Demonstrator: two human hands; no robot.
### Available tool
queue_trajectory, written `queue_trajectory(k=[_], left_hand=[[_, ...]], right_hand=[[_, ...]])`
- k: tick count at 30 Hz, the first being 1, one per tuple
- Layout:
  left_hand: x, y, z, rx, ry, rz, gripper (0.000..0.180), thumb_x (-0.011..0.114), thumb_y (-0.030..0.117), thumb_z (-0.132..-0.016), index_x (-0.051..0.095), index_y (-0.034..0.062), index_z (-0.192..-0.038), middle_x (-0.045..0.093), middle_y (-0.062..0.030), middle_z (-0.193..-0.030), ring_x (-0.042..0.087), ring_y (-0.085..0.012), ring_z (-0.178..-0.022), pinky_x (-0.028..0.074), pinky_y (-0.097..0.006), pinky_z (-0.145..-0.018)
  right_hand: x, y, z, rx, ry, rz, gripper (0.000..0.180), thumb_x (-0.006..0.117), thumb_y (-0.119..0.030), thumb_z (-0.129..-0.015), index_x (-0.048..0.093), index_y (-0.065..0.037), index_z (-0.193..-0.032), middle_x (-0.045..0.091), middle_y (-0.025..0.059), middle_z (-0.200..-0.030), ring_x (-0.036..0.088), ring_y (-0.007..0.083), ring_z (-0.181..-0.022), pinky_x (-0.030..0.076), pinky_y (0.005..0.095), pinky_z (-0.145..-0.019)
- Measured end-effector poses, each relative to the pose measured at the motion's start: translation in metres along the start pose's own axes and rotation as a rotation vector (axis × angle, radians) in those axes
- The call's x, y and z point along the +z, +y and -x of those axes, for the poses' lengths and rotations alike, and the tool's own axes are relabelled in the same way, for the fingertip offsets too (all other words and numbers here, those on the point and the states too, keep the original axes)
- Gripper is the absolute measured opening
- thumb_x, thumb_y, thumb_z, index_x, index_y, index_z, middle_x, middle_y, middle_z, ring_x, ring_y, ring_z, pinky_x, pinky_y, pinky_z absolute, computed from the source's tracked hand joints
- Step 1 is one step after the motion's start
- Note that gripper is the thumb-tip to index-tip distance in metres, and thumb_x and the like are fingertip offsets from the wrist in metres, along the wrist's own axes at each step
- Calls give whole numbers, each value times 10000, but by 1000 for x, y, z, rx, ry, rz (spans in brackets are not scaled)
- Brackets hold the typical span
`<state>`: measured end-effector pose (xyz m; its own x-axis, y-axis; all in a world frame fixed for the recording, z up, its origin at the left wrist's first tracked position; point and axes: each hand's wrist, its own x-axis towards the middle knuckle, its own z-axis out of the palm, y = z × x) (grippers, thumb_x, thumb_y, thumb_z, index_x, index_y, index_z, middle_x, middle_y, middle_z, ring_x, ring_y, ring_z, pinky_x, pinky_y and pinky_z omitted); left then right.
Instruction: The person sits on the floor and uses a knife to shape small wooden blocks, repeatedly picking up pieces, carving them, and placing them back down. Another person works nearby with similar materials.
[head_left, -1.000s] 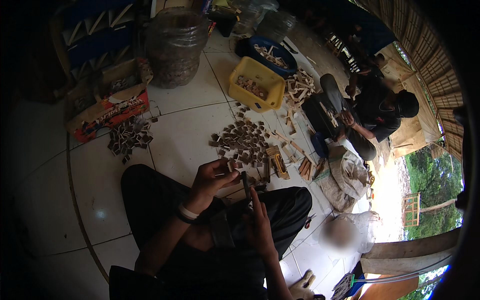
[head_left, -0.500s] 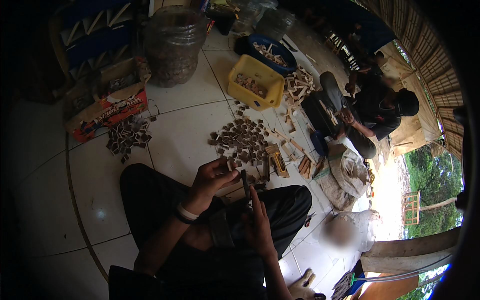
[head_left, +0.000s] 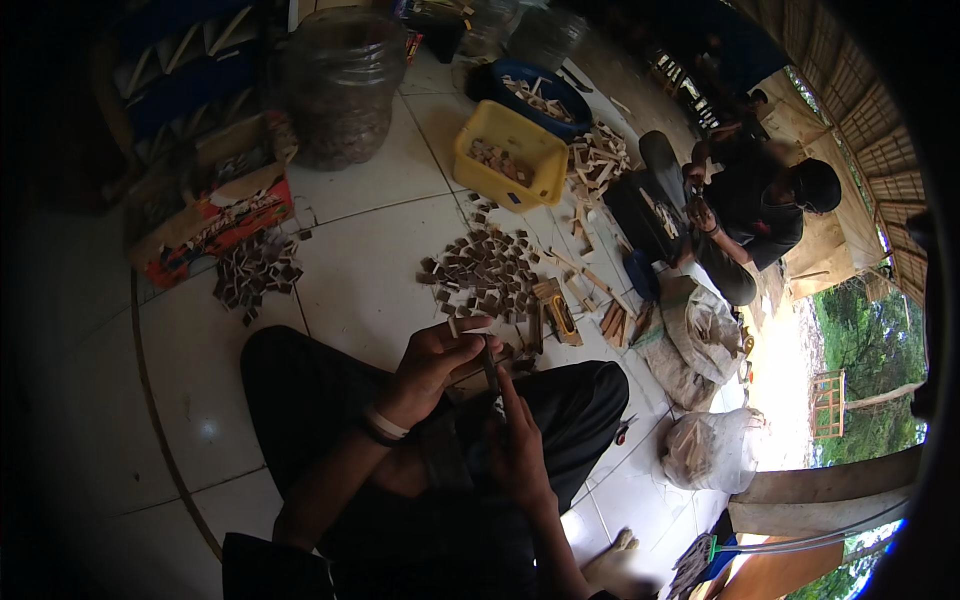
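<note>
- Left hand [head_left: 425,375], a pale band at its wrist, pinches a small pale piece [head_left: 452,327] between thumb and fingers, above the lap.
- Right hand [head_left: 518,445] grips a dark narrow tool [head_left: 491,368], its forefinger laid along it and the tip pointing up toward the left fingers.
- The hands are close together; whether the tool touches the piece, I cannot tell.
- Just beyond them, a loose pile of brown-faced pieces [head_left: 480,265] covers the white tiles.
- Right of that pile lies a yellow-and-black object [head_left: 565,320], near some wooden strips [head_left: 613,325].
- Farther off stands a yellow tub [head_left: 550,180] with small pieces inside, beside a blue basin [head_left: 572,127] of wood offcuts.
- To the left, a second pile [head_left: 258,270] lies against a cardboard box [head_left: 230,225].
- A co-worker [head_left: 760,220] sits at the right.
</note>
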<state>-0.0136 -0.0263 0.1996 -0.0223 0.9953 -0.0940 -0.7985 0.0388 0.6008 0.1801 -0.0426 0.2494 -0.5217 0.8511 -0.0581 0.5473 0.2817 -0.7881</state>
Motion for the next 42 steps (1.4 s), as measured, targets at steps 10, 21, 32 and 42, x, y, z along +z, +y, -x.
queue_trajectory(k=[10,21,32,42], left_hand=[[-4,-8,-3,-109,-6,122,353,737,187,-1005,628,38,-1305,712,-79,-1113,710,-203,-1079,573,-379,-1008],[-10,-4,-5,-256,-117,102,380,766,205,-984,615,55,-1298,724,-41,-1009,739,-173,-920,607,-350,-854],[-28,-4,-18,32,-134,-101,399,709,181,-1026,650,-48,-1347,723,-116,-1202,732,-233,-1096,611,-396,-1001],[-17,-11,-13,142,-12,-193,374,636,146,-1074,634,-54,-1390,715,-116,-1221,694,-172,-1098,604,-377,-1013]], right_hand=[[-14,20,5,-9,-185,-323,821,619,52,-983,228,-78,-1693,604,40,-1233,583,130,-1085,455,261,-963],[-11,32,18,223,-356,-853,913,685,-40,-998,136,-135,-1722,588,43,-1290,563,157,-1165,458,308,-1020],[-13,30,20,219,-257,-825,909,676,-67,-992,127,-97,-1716,588,38,-1191,591,146,-1019,502,297,-898],[-22,29,21,231,-333,-899,856,631,-67,-1019,135,-108,-1715,584,53,-1234,583,152,-1052,489,312,-926]])
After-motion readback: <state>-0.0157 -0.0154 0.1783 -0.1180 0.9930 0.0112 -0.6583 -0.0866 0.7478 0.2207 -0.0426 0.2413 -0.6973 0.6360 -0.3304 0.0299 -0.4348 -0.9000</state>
